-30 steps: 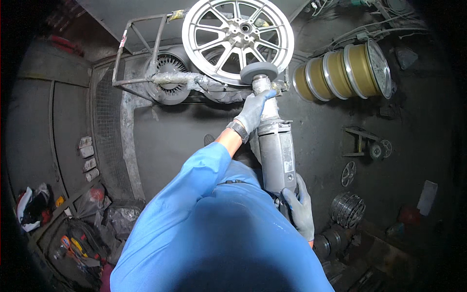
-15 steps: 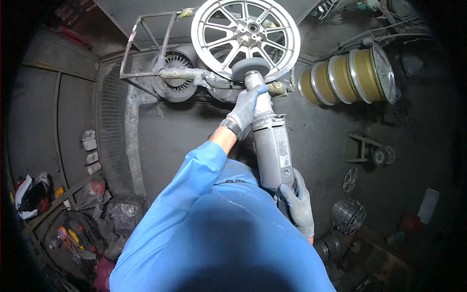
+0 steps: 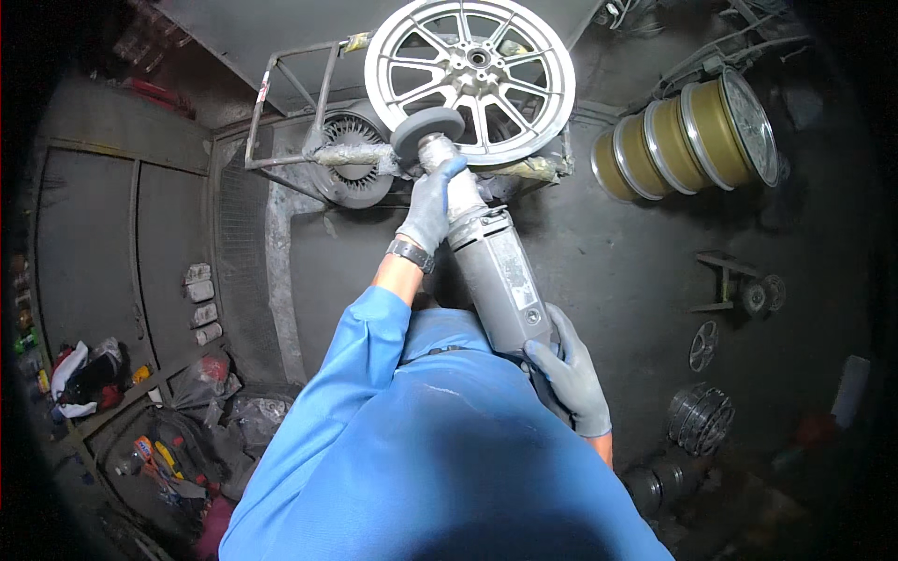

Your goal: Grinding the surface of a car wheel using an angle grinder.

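Note:
A long grey power grinder point(image 3: 505, 271) lies slantwise in front of me, its neck wrapped in pale material. My gloved left hand point(image 3: 432, 208) is wrapped round that neck, just behind the round grey disc point(image 3: 427, 134). At the tool's rear end my gloved right hand point(image 3: 572, 379) grips the handle, which is partly hidden. The disc overlaps the lower left rim of a silver spoked wheel point(image 3: 554, 103); whether the two touch I cannot tell. This wheel rests upright against a metal frame point(image 3: 254, 122) with wrapped bars.
Behind the frame stands another finned wheel point(image 3: 351, 168). Gold-and-silver wheel rims point(image 3: 669, 140) stand in a row on the right. A small wheeled metal stand point(image 3: 734, 285) and a loose wheel point(image 3: 702, 416) are farther down that side. Bags and clutter point(image 3: 178, 449) fill the lower left.
The grinder's disc end has swung left along the wheel's lower rim, my left hand moving with it. My right hand keeps its grip at the rear. The surroundings have shifted slightly in view.

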A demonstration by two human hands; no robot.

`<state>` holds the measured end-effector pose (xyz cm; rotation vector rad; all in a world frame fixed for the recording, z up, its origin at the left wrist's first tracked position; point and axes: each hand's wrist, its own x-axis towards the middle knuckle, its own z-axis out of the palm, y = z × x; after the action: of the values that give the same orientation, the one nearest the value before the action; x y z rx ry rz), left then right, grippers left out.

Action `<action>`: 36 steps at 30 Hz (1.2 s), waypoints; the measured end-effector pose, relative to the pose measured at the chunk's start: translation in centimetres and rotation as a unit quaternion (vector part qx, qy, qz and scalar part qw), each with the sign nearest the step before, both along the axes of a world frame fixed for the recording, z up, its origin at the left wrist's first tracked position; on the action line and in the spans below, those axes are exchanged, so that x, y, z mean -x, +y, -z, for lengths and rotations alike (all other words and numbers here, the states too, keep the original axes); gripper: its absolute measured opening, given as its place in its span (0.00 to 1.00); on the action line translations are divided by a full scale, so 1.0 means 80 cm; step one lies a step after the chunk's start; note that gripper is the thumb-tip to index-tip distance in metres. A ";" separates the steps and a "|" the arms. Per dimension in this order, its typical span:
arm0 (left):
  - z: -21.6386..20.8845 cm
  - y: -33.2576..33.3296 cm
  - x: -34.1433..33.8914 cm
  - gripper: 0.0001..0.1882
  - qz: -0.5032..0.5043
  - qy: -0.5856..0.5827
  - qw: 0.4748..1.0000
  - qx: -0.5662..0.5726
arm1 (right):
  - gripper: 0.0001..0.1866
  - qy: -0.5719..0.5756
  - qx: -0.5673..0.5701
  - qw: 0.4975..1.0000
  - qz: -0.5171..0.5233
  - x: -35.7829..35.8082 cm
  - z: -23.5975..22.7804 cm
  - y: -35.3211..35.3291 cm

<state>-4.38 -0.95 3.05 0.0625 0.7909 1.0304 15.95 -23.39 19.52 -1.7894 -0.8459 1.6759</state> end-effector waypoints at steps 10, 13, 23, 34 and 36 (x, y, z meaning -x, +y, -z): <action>-0.003 -0.005 -0.086 0.17 -0.001 0.028 0.999 0.027 | 0.36 0.057 0.029 0.997 0.038 -0.077 -0.005 -0.007; 0.000 -0.002 -0.134 0.17 0.019 0.005 1.000 0.022 | 0.36 0.021 -0.039 0.997 0.057 -0.116 0.001 -0.009; -0.002 0.053 -0.287 0.12 -0.038 -0.049 0.998 0.014 | 0.36 -0.030 -0.037 0.999 -0.019 -0.279 -0.008 0.059; -0.004 0.017 -0.247 0.13 -0.061 0.055 0.994 -0.067 | 0.35 -0.042 -0.029 0.995 -0.084 -0.267 -0.016 0.066; -0.018 0.004 -0.220 0.14 -0.062 0.025 0.998 -0.014 | 0.36 -0.027 -0.041 0.995 -0.082 -0.260 0.001 0.057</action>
<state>13.19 -0.61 4.51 0.0644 0.8330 1.1608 36.73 -18.82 19.46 -1.7578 -1.0945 1.6735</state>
